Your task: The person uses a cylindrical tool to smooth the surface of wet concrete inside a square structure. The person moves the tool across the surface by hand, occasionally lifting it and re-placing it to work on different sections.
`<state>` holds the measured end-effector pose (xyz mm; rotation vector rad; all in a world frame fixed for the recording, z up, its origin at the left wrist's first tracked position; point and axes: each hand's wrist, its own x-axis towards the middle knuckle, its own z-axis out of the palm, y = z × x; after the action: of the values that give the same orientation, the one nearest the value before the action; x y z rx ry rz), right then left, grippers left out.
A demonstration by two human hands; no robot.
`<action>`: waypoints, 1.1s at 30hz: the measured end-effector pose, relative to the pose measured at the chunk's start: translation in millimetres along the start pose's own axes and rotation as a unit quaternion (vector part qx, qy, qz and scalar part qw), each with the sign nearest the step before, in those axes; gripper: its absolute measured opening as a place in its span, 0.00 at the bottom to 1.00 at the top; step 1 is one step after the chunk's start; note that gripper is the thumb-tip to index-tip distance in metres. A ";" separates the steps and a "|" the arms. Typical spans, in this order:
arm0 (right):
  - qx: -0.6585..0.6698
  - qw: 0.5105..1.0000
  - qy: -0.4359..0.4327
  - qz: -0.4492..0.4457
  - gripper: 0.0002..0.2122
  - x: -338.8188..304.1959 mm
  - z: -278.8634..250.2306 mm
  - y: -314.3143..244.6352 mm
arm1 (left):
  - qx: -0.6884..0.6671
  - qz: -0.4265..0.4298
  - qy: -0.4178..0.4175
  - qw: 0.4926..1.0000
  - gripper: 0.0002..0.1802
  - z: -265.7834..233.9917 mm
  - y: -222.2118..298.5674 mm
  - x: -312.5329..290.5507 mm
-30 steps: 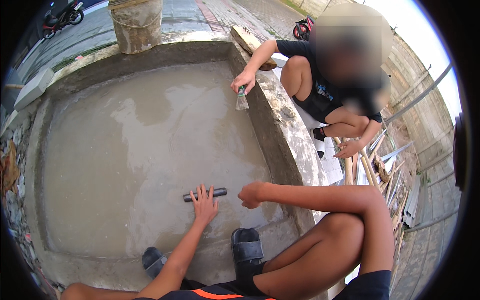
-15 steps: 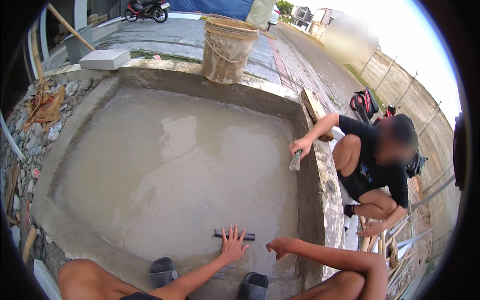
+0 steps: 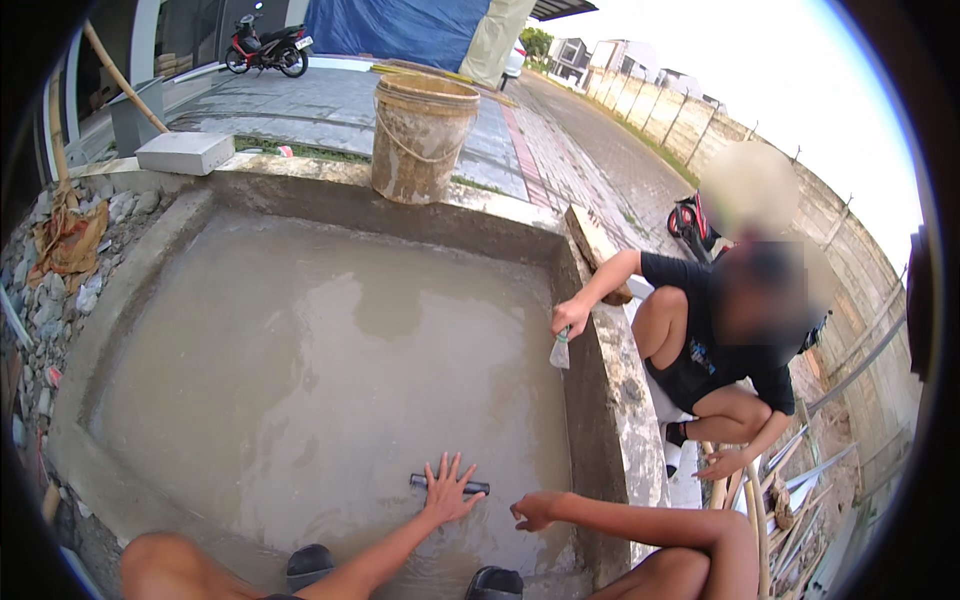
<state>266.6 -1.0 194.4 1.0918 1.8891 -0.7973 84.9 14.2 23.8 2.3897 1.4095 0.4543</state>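
My left hand (image 3: 450,492) lies palm down over a short dark tube-like bar (image 3: 476,488) on the wet grey cement (image 3: 300,370), its fingers spread rather than wrapped round. Both ends of the bar stick out past the hand. Close by, my right hand (image 3: 538,511) hangs with loosely curled fingers, and I see nothing in it. At the right wall, a co-worker's hand (image 3: 571,317) holds a putty knife (image 3: 561,350) with a green handle, blade down near the wall's inner face.
A low concrete wall (image 3: 628,400) surrounds the wet cement. A dirty bucket (image 3: 420,140), a pale block (image 3: 185,152) and a wooden board (image 3: 595,245) rest on its rim. Rubble (image 3: 60,290) lies at left. The co-worker (image 3: 725,330) crouches outside at right. My dark sandals (image 3: 494,582) are at the lower edge.
My view has shifted, so the scene sits farther left and mostly lower. My left hand stays over the bar, and the co-worker's putty knife remains beside the right wall.
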 end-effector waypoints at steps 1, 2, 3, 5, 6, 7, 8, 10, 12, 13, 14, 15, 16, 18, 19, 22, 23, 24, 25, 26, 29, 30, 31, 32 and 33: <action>-0.009 1.000 0.004 0.000 0.17 0.5 -8.5 -1.2 | 0.009 0.001 -0.004 1.000 0.39 -7.4 -4.6 4.8; -0.008 1.000 0.013 0.006 0.17 -3.8 -14.6 -5.7 | 0.014 0.005 -0.007 1.000 0.39 -12.3 -6.0 6.1; -0.006 1.000 0.026 0.012 0.17 -4.4 -20.9 -7.3 | 0.018 0.000 -0.012 1.000 0.38 -14.6 -7.7 7.2; -0.003 0.999 0.033 0.023 0.16 -16.0 -31.2 -12.4 | 0.024 -0.004 -0.013 1.000 0.37 -12.4 -8.8 11.1; 0.004 0.999 0.033 0.021 0.16 -16.7 -29.6 -14.8 | 0.023 -0.003 -0.011 1.000 0.37 -8.5 -11.1 5.3; 0.008 0.999 0.033 0.022 0.16 -17.8 -27.1 -15.3 | 0.018 -0.003 -0.006 1.000 0.36 -4.3 -10.2 2.0; 0.011 0.999 0.033 0.023 0.16 -17.7 -23.6 -16.3 | 0.014 -0.002 -0.001 1.000 0.35 -0.9 -9.5 -1.8; 0.024 0.999 0.040 0.007 0.17 -19.6 -13.5 -15.9 | 0.019 -0.003 -0.014 1.000 0.34 2.0 -2.3 -15.7; 0.027 0.999 0.041 0.009 0.17 -27.4 -8.3 -13.2 | 0.014 0.005 -0.020 1.000 0.34 1.4 9.8 -23.9; 0.027 0.999 0.041 0.004 0.17 -25.5 -11.9 -16.2 | 0.019 0.006 -0.026 0.999 0.34 -2.0 7.1 -32.2; 0.033 0.998 0.047 0.000 0.17 -28.8 -8.1 -13.5 | 0.030 0.013 -0.033 0.999 0.33 -4.3 10.7 -36.6; 0.037 0.998 0.046 0.005 0.16 -29.6 -1.2 -9.0 | 0.034 0.020 -0.031 0.999 0.34 -6.6 14.7 -38.7; 0.032 0.999 0.040 0.008 0.16 -22.9 -1.1 -7.4 | 0.034 0.018 -0.025 0.999 0.34 -10.8 11.8 -39.7; 0.033 0.999 0.035 0.021 0.15 -24.4 5.8 0.3 | 0.017 0.012 -0.017 1.000 0.34 -11.2 15.5 -32.2; 0.038 0.998 0.039 0.023 0.16 -26.3 7.2 0.9 | 0.011 0.002 -0.017 1.000 0.34 -9.4 13.6 -25.0; 0.047 0.997 0.053 0.026 0.17 -33.8 6.6 2.1 | 0.016 -0.039 -0.055 0.998 0.34 -13.1 11.0 6.6; 0.047 0.997 0.055 0.023 0.17 -35.0 5.4 1.6 | 0.019 -0.056 -0.075 0.995 0.34 -15.8 9.2 19.3; 0.046 0.997 0.056 0.015 0.17 -34.3 4.2 -0.7 | 0.014 -0.059 -0.051 0.997 0.34 -17.4 2.6 30.8; 0.050 0.997 0.049 0.032 0.17 -38.5 3.3 -0.9 | 0.002 -0.063 -0.031 0.998 0.34 -14.3 0.9 40.3; 0.059 0.997 0.044 0.036 0.17 -39.8 1.3 -2.0 | 0.004 -0.067 -0.021 0.998 0.35 -12.4 -3.6 49.3; 0.037 0.997 0.065 -0.002 0.16 -17.8 7.9 -2.6 | 0.055 -0.086 0.000 0.995 0.39 -3.3 -47.5 72.9; 0.053 0.997 0.064 0.004 0.16 -23.4 8.5 -2.8 | 0.062 -0.089 0.008 0.994 0.39 -0.5 -46.7 79.8; 0.068 0.995 0.049 0.050 0.16 -56.1 11.5 1.4 | 0.032 -0.073 0.021 0.997 0.39 8.7 -14.3 95.0; 0.070 0.995 0.047 0.044 0.16 -57.0 13.4 2.4 | 0.037 -0.085 -0.002 0.996 0.39 4.2 -15.4 98.5; 0.074 0.995 0.044 0.040 0.16 -56.9 16.1 3.3 | 0.041 -0.095 -0.026 0.994 0.40 -0.4 -16.7 100.0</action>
<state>292.5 -35.1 235.4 1.3055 1.8705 -0.8676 117.8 110.0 27.5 2.2822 1.6430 0.2872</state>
